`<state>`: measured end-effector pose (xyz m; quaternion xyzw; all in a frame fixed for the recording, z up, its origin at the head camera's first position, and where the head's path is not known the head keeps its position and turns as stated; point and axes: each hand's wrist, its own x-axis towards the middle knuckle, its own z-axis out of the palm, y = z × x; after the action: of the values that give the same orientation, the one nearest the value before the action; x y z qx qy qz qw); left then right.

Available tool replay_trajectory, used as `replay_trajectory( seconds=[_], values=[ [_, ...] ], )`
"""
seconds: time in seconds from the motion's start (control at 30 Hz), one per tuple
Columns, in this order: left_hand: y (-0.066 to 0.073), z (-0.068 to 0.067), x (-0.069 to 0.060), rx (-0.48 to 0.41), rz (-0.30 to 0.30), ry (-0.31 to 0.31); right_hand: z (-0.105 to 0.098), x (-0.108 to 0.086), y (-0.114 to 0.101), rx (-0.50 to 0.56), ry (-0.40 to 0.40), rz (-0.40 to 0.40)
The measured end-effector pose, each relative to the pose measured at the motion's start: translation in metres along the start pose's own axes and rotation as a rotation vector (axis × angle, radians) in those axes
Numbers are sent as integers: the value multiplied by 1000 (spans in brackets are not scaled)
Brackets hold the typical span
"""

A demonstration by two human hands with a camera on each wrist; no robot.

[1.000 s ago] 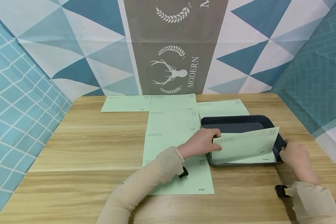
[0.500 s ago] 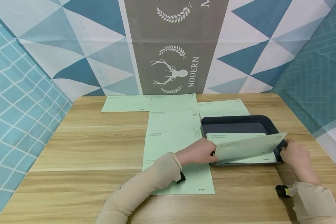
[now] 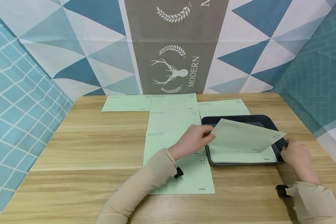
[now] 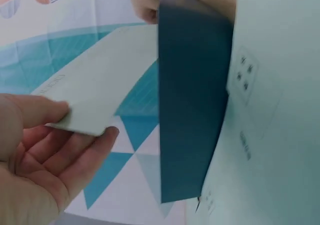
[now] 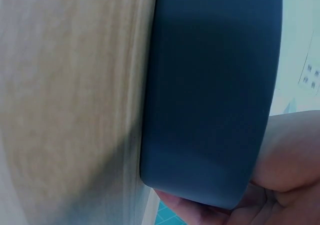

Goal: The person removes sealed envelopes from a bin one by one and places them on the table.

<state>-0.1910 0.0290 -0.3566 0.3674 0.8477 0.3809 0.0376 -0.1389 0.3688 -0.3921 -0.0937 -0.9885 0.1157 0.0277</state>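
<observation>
A pale green envelope (image 3: pixel 245 135) is raised and tilted over the dark tray (image 3: pixel 215 119). Its left end is pinched by my left hand (image 3: pixel 192 140); in the left wrist view the thumb and fingers of that hand (image 4: pixel 47 157) hold the envelope (image 4: pixel 102 80). More green envelopes (image 3: pixel 240 156) lie inside the tray. My right hand (image 3: pixel 299 157) grips the tray's right side, and in the right wrist view this hand (image 5: pixel 280 180) has its fingers round the corner of the tray (image 5: pixel 210 95).
Several green envelopes lie left of the tray in an overlapping column (image 3: pixel 172 121), one reaching under my left forearm. Another (image 3: pixel 126 103) is at the back left, and one more (image 3: pixel 226 107) lies behind the tray. A patterned cloth (image 3: pixel 100 46) hangs behind the wooden table (image 3: pixel 81 149).
My left hand has risen from the tray's near left corner, lifting the envelope's left end up and back. The right hand has stayed on the tray.
</observation>
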Motion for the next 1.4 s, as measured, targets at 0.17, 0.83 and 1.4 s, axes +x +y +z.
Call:
replay_trajectory(
  seconds=[0.17, 0.83, 1.4],
  values=[
    [-2, -12, -2, -91, -21, 92, 0, 1, -1, -10, 1, 13],
    [-36, -75, -31, -433, -251, 424, 0, -1, 0, 11, 12, -15],
    [-96, -136, -80, -326, -474, 594, 3, 0, 1, -5, 13, 6]
  ],
)
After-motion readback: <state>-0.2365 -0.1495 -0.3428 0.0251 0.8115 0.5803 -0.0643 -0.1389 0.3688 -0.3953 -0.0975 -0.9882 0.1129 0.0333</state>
